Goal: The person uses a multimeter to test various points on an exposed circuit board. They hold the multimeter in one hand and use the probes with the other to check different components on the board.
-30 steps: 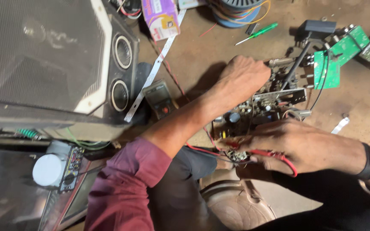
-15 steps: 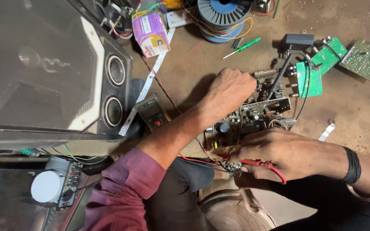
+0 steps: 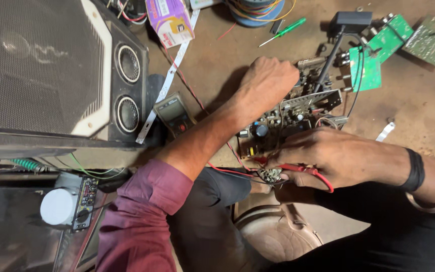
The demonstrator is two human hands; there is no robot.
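Carefully, right hand (image 3: 338, 156) gripping red probe (image 3: 305, 170) should stay steady beside circuit board (image 3: 288, 118) (left hand (image 3: 270, 83) closed on it).

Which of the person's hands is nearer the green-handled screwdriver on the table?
Left. The left hand rests on the circuit board just below the green-handled screwdriver; the right hand is farther down, holding a red probe.

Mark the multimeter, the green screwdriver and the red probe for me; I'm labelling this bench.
Multimeter (image 3: 175, 114): head view, on its display.
Green screwdriver (image 3: 291, 26): head view, on its handle.
Red probe (image 3: 303, 168): head view, on its shaft under the right hand (image 3: 338, 156).
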